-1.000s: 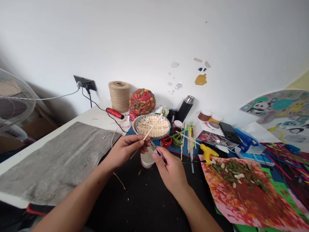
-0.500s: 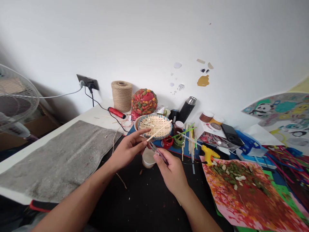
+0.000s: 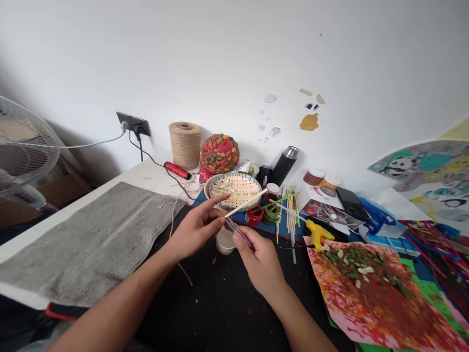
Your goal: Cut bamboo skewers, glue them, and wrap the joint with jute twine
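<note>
My left hand point(image 3: 200, 226) pinches the lower end of a thin pale wooden stick point(image 3: 246, 203), its index finger stretched out past it. The stick slants up to the right in front of a woven basket point(image 3: 240, 188) with a blue-stitched rim. In my right hand point(image 3: 261, 256) is a small metal cutting tool point(image 3: 239, 231), probably pliers or nippers. Its tip meets or nearly touches the stick beside my left fingertips. Right under the tool stands a white cup point(image 3: 224, 242), partly hidden by my hands.
Paint jars point(image 3: 253, 215) and loose sticks point(image 3: 289, 215) lie behind my right hand. A yellow glue gun point(image 3: 318, 234) rests beside a painted sheet point(image 3: 370, 288). Twine point(image 3: 185, 146), a seed-covered ball point(image 3: 220, 154) and a black flask point(image 3: 285, 166) stand by the wall. A grey cloth point(image 3: 84, 244) lies left.
The stick has tilted lower, with its far end shifted slightly right and down. Both hands stay almost in place, and the tool remains at the stick's lower end.
</note>
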`<state>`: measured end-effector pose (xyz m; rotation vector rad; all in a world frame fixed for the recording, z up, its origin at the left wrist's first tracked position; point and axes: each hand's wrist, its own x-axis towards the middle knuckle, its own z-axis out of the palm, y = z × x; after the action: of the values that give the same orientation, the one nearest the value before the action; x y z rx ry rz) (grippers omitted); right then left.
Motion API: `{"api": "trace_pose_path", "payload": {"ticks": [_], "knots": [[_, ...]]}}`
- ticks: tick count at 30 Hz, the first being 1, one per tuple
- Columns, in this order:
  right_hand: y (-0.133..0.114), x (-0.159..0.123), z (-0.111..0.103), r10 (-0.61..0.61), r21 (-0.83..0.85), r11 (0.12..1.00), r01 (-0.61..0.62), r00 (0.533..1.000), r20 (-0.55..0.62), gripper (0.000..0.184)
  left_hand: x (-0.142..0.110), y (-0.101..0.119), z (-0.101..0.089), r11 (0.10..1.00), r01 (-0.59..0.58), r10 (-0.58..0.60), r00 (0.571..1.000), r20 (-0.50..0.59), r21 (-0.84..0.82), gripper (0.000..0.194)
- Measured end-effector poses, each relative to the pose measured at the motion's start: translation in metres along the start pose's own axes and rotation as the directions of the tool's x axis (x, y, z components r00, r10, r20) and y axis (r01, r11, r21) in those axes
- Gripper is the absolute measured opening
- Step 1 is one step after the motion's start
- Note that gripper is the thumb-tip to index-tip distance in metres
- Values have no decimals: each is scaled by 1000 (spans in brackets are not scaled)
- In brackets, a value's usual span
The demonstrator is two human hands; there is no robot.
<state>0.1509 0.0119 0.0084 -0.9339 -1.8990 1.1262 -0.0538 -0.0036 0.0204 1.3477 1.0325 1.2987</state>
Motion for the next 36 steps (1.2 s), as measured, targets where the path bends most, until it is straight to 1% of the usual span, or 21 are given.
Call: {"api": "trace_pose_path", "payload": {"ticks": [6, 11, 15, 17, 20, 22, 26, 32, 36], "knots": [[1, -1, 1, 9, -7, 1000, -9, 1000, -5, 32, -1, -1, 2, 998, -36, 35, 999, 7, 59, 66], [2, 0, 4, 12, -34, 999, -13, 1000, -12, 32, -1, -1, 6, 989, -37, 38, 999, 0, 141, 67], [2, -1, 5, 7, -52, 999, -7, 1000, -4, 31, -2, -1, 7, 975, -68, 69, 998, 1, 213, 65], [2, -1, 4, 4, -58, 998, -5, 1000, -3, 32, -2, -1, 7, 955, -96, 99, 995, 2, 280, 64], [1, -1, 4, 8, -64, 998, -8, 1000, 3, 33, -3, -1, 7, 903, -143, 155, 988, 3, 406, 62], [1, -1, 4, 14, -68, 998, -13, 1000, 11, 34, -4, -2, 7, 873, -164, 182, 983, 5, 459, 61], [2, 0, 4, 13, -71, 997, -12, 1000, 13, 33, -4, -3, 7, 853, -181, 202, 979, 10, 489, 63], [4, 1, 4, 7, -88, 996, -9, 1000, -20, 36, -3, -3, 10, 833, -198, 221, 975, 18, 516, 61], [5, 0, 5, 8, -84, 996, -11, 1000, -30, 34, -4, -4, 13, 815, -208, 233, 972, 22, 540, 60]]}}
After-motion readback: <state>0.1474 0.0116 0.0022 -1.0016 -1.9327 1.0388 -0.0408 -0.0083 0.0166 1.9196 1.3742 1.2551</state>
